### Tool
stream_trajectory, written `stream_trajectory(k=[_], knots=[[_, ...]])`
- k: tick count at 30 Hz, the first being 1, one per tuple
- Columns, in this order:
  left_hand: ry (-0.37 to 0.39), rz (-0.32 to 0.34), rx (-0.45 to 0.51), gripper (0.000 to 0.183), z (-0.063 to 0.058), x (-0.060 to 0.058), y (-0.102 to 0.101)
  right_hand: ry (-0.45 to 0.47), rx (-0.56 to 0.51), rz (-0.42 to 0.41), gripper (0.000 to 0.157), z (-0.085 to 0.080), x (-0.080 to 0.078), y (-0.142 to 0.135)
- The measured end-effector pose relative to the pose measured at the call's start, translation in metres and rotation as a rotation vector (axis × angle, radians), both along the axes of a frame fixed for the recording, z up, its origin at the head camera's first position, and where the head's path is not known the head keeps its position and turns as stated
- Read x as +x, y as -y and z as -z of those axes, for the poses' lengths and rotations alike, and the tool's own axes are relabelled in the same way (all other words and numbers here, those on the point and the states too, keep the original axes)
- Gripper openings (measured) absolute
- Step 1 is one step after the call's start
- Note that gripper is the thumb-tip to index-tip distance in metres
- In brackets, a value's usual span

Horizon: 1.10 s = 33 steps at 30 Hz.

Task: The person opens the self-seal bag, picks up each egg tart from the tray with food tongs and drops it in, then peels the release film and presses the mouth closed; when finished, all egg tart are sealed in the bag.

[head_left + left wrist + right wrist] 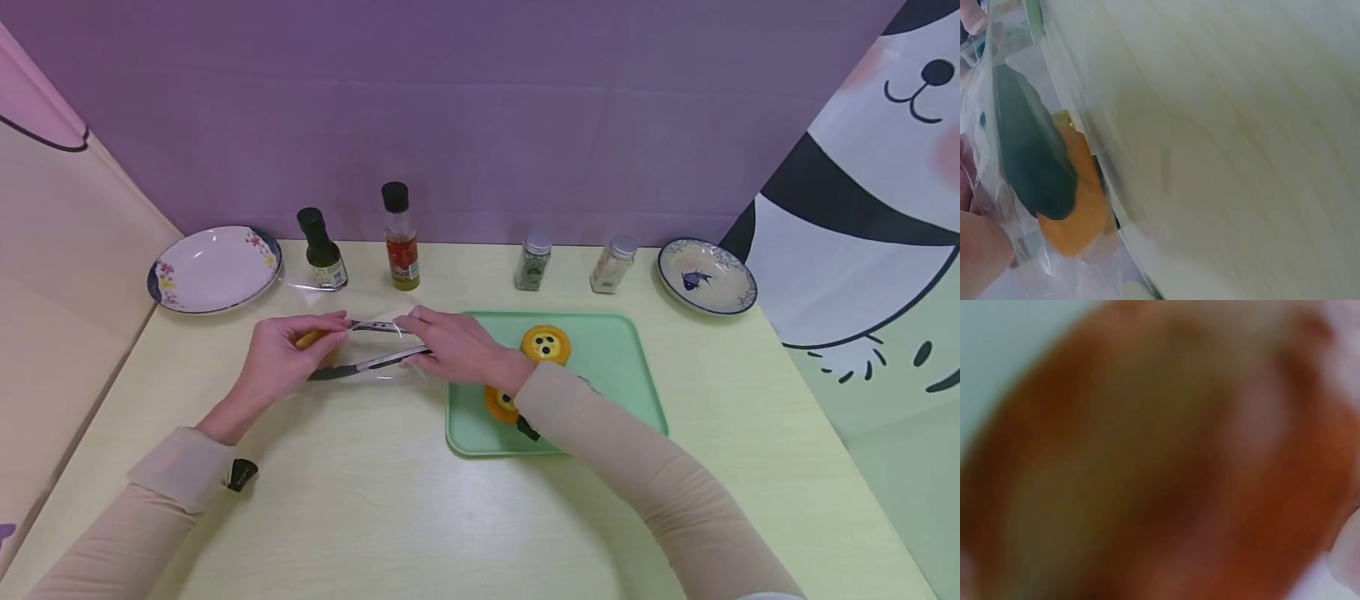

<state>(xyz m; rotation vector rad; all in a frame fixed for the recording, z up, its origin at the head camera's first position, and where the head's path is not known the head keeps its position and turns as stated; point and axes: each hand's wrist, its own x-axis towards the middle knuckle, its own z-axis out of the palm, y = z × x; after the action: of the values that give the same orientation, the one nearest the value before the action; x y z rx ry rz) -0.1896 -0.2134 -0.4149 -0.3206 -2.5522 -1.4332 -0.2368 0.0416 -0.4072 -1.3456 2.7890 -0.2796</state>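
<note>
My left hand pinches the edge of a clear plastic bag left of the tray. With my right hand I hold a pair of metal tongs by its handle end, arms pointing left into the bag. In the left wrist view, a dark green tong tip lies against an orange-yellow tart inside the bag. Two more tarts, a far one and a near one, with dark dots on them, sit on a green tray, the near one partly under my right wrist. A blurred tart fills the right wrist view.
At the back stand a dark bottle, a red-labelled bottle, a jar of green flakes and a pale jar. A floral oval plate lies back left, a fish-patterned dish back right.
</note>
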Motion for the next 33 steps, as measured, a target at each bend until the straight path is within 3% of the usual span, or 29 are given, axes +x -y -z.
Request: stream_trajectory(k=[9, 17, 26, 33], knots=[[-0.041, 0.008, -0.011, 0.014, 0.001, 0.000, -0.001, 0.046, 0.017, 0.021, 0.062, 0.001, -0.004, 0.003], [0.008, -0.036, -0.067, 0.015, 0.002, 0.000, 0.001, 0.077, 0.053, 0.029, 0.065, -0.014, -0.004, -0.009], [-0.052, -0.015, -0.042, 0.012, 0.004, 0.002, 0.003, 0.086, 0.020, 0.066, 0.063, -0.021, -0.001, -0.045], [-0.056, -0.017, -0.055, 0.013, 0.007, 0.001, 0.004, 0.073, -0.029, 0.102, 0.062, -0.024, 0.004, -0.082]])
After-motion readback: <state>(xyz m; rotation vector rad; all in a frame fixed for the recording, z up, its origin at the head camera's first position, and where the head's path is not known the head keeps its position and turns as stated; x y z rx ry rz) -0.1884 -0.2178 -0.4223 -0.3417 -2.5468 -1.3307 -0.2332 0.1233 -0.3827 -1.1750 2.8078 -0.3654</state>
